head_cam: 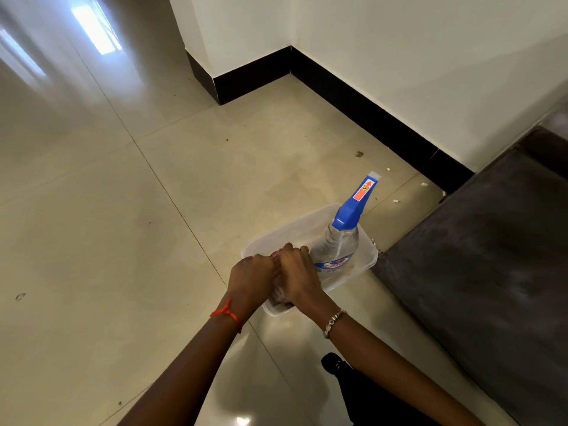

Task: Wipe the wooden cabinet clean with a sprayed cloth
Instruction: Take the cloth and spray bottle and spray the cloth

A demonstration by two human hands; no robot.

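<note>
1. Pinkish cloth point(277, 272), bunched into a wad, is clasped between both hands. The fingers of each hand curl tightly round it, so only a strip of fabric shows between them.
2. The left hand point(250, 276) grips the cloth's left side and the right hand point(296, 273) grips its right side. Both have their backs turned up and are pressed close together.
3. Hands and cloth are over the near end of a clear plastic tub point(285, 233) that sits on the floor. The cloth's lower end dips inside the tub.
4. A red thread point(226, 313) circles the left wrist and a silver bracelet point(334, 321) circles the right. Both bare forearms reach toward the tub from the near side.
5. In the tub's far end stands a clear spray bottle point(338, 244) with a blue trigger head, just beside the right hand. Its nozzle points away from the hands.
6. The dark wooden cabinet point(476, 256) sits just to the right of the tub, its top dull.
7. Glossy cream floor tiles point(123, 210) spread left of and beyond the tub. Past them rises a cream wall with black skirting point(368, 118).
</note>
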